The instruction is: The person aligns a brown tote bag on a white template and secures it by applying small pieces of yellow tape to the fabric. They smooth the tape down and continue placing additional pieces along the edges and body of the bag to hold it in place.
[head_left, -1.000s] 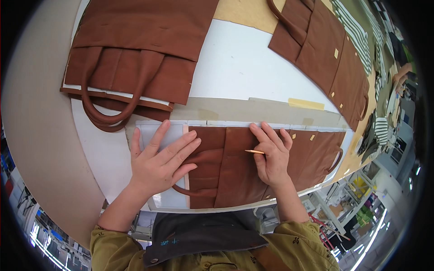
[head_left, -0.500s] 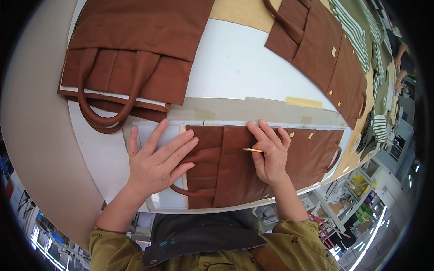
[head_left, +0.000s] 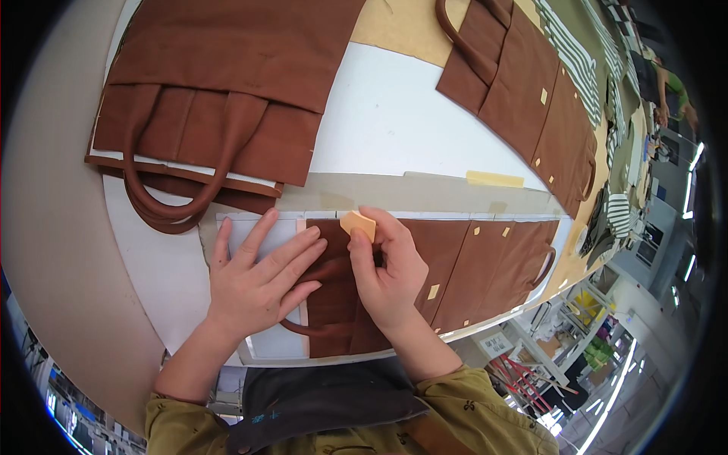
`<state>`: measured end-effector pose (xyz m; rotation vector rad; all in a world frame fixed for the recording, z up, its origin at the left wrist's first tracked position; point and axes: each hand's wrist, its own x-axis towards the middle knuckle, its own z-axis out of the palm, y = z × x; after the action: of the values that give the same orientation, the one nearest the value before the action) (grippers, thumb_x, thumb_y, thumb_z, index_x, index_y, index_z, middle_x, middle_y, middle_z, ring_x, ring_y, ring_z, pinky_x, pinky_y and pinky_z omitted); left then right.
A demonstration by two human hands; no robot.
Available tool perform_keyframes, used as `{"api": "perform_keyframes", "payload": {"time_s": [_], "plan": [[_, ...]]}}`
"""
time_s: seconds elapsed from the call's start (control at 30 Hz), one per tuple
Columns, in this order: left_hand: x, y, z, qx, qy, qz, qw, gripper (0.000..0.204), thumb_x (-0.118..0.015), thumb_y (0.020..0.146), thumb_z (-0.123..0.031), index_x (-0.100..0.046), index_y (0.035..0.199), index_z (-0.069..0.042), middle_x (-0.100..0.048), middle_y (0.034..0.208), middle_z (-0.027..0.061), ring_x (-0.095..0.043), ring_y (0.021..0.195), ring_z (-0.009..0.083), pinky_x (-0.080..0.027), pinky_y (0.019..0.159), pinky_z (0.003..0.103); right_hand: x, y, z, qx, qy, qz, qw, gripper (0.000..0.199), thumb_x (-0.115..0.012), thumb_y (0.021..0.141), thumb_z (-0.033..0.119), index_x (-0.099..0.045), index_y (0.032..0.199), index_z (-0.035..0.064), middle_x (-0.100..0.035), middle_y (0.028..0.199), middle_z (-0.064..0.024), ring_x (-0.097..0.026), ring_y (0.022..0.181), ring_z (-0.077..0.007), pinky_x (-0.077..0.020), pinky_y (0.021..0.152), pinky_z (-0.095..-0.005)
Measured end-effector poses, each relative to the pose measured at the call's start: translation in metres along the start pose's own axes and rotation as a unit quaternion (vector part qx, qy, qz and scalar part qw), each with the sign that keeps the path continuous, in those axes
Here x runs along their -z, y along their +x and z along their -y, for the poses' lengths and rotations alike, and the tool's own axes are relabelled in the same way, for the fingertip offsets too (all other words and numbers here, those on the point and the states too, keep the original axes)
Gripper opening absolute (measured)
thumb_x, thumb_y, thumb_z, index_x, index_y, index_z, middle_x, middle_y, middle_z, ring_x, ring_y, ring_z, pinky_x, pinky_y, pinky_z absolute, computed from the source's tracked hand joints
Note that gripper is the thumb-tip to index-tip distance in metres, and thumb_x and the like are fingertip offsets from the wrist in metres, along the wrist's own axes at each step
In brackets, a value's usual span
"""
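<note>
A flat pale-orange piece with cut corners point(head_left: 359, 224), perhaps tailor's chalk, is pinched between the thumb and fingers of my right hand point(head_left: 394, 277). It is at the far edge of a brown leather bag panel point(head_left: 444, 254), which lies flat in front of me. Small cream patches dot the panel, and looped handles are at both its ends. My left hand point(head_left: 254, 284) rests with fingers spread over the panel's left end and the white template point(head_left: 277, 345) beneath it. My left fingertips touch the leather near a handle point(head_left: 311, 329).
A larger brown leather bag piece point(head_left: 227, 57) with two handles lies at the far left. Another brown panel point(head_left: 523, 114) is at the far right, beside green-and-white striped fabric point(head_left: 569, 45). Yellow tape point(head_left: 494, 179) sticks to a grey strip. Beyond the table's right side stands another person point(head_left: 671, 91).
My right hand has moved left across the panel, and the pale-orange piece now shows its broad face instead of its thin edge. My left hand stays nearly in place.
</note>
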<state>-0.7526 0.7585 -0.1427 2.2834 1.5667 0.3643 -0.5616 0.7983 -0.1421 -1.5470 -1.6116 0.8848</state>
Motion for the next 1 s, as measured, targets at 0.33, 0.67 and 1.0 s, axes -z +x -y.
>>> {"api": "perform_keyframes", "payload": {"time_s": [0.33,0.67,1.0], "plan": [[-0.0003,0.0018,0.0007,0.000,-0.009,-0.002,1.000,0.047,-0.070,0.085,-0.047,-0.071,0.128,-0.027,-0.064,0.136,-0.0088,-0.045,0.141,0.0291,-0.013,0.122,0.056,-0.0062,0.0004,-0.0029,0.058,-0.093,-0.010,0.994,0.033,-0.075,0.085,-0.003,-0.066,0.118,-0.0048,-0.073,0.100,-0.0109,-0.064,0.066,-0.0150,-0.0528,0.058,-0.0259],[-0.0005,0.0019,0.0007,0.000,0.000,-0.001,1.000,0.045,-0.069,0.087,-0.046,-0.072,0.126,-0.026,-0.064,0.136,-0.0087,-0.045,0.141,0.0290,-0.014,0.122,0.054,-0.0097,0.0002,-0.0057,0.075,-0.087,0.000,0.993,0.033,-0.074,0.085,-0.004,-0.065,0.117,-0.0034,-0.071,0.097,-0.0108,-0.065,0.068,-0.0197,-0.0530,0.060,-0.0294],[0.0007,0.0027,0.0002,0.001,-0.007,-0.001,1.000,0.044,-0.069,0.087,-0.046,-0.072,0.126,-0.026,-0.065,0.135,-0.0085,-0.046,0.140,0.0292,-0.015,0.122,0.054,-0.0106,0.0023,-0.0056,0.103,-0.107,-0.009,0.989,0.034,-0.073,0.085,-0.005,-0.065,0.118,-0.0023,-0.069,0.091,-0.0092,-0.064,0.068,-0.0199,-0.0527,0.060,-0.0300]]}}
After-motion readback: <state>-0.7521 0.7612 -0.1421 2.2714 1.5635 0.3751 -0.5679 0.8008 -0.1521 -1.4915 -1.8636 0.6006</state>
